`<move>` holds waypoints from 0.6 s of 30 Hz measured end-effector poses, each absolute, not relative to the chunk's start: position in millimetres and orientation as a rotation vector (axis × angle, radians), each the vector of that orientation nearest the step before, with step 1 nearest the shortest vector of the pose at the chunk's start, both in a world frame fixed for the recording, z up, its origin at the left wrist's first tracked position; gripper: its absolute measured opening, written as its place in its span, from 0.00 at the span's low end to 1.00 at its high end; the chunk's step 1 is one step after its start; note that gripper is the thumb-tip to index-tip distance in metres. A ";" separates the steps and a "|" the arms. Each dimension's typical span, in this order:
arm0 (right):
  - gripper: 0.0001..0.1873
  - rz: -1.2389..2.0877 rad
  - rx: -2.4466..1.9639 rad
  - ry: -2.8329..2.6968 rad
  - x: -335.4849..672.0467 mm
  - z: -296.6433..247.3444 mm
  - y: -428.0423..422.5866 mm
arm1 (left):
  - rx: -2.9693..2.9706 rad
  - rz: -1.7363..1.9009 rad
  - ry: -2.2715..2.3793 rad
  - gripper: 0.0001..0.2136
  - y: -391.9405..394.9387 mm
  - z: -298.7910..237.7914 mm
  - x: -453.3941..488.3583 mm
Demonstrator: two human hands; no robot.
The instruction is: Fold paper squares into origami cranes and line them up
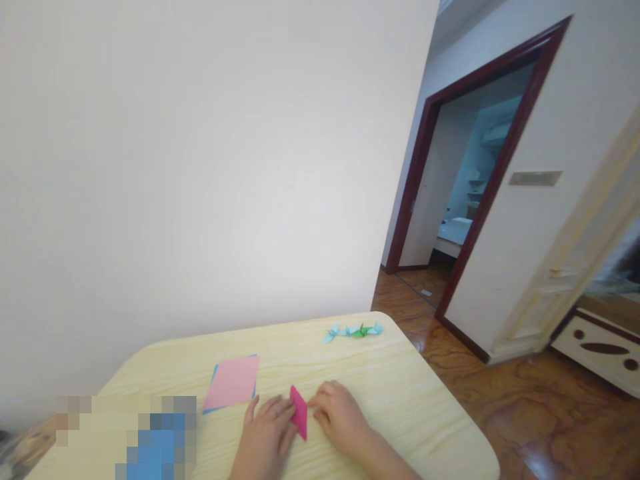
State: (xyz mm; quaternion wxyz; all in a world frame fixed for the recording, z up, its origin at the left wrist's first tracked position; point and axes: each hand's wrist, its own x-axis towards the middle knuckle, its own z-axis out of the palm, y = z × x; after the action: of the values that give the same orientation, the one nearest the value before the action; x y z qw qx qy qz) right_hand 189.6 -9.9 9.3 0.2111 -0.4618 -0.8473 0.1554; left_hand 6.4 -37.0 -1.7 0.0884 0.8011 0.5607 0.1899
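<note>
A narrow piece of folded magenta paper (299, 412) stands on its edge or tilts on the pale wooden table (380, 400), pinched between my left hand (265, 433) and my right hand (339, 417). Fingertips of both hands touch its sides. To the left of my left hand lies a stack of square paper (231, 383), pink on top with blue showing at its edges. Near the table's far edge rest a string of small origami cranes (354, 331), pale blue and green.
A pixelated patch covers the table's lower left corner (125, 437). The table's far side meets a white wall (200, 167). Beyond its right edge is a polished wood floor (500, 400), with a dark-framed doorway (467, 173) opening into another room.
</note>
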 end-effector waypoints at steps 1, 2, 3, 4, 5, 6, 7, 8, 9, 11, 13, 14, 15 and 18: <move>0.11 0.427 -1.232 -2.383 190.6 10.0 -3.2 | 2.390 0.554 1.635 0.13 -35.0 -2.9 5.8; 0.11 0.423 -1.179 -2.415 191.1 10.3 2.8 | 2.398 0.543 1.596 0.13 -32.9 -3.9 5.4; 0.11 0.418 -1.125 -2.449 191.4 10.2 8.0 | 2.403 0.538 1.570 0.13 -31.0 -4.7 5.4; 0.10 0.412 -1.077 -2.479 191.4 9.6 12.2 | 2.407 0.534 1.552 0.13 -29.3 -5.2 5.5; 0.09 0.403 -1.039 -2.502 191.4 8.7 15.4 | 2.408 0.535 1.551 0.13 -27.9 -5.4 5.8; 0.09 0.392 -1.008 -2.524 191.5 7.3 17.9 | 2.409 0.541 1.561 0.13 -26.7 -5.2 6.3; 0.08 0.377 -0.987 -2.540 191.7 5.6 19.7 | 2.414 0.547 1.571 0.13 -25.6 -4.7 6.8; 0.07 0.359 -0.970 -2.555 192.0 3.6 21.1 | 2.420 0.555 1.583 0.14 -24.4 -4.0 7.3; 0.06 0.338 -0.958 -2.567 192.3 1.5 22.3 | 2.428 0.557 1.590 0.13 -22.9 -3.3 7.7; 0.05 0.288 -0.942 -2.581 193.0 -2.2 24.5 | 2.444 0.543 1.600 0.11 -19.0 -2.4 7.8; 0.05 0.253 -0.935 -2.582 193.1 -4.7 27.1 | 2.474 0.517 1.599 0.08 -14.0 -3.8 6.5; 0.05 0.247 -0.928 -2.583 193.0 -5.2 28.5 | 2.500 0.512 1.595 0.07 -11.4 -5.5 5.4; 0.06 0.248 -0.918 -2.583 192.7 -5.4 30.0 | 2.527 0.513 1.590 0.06 -9.0 -7.8 4.1; 0.06 0.280 -0.878 -2.586 191.3 -4.6 32.9 | 2.568 0.537 1.604 0.09 -4.9 -15.9 0.3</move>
State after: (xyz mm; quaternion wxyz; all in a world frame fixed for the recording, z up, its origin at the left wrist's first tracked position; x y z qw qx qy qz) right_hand 191.3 32.9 -4.6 0.1967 -0.3135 -0.9236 0.1001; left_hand 0.3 -4.9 -15.9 0.0336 0.8347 0.5213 0.1744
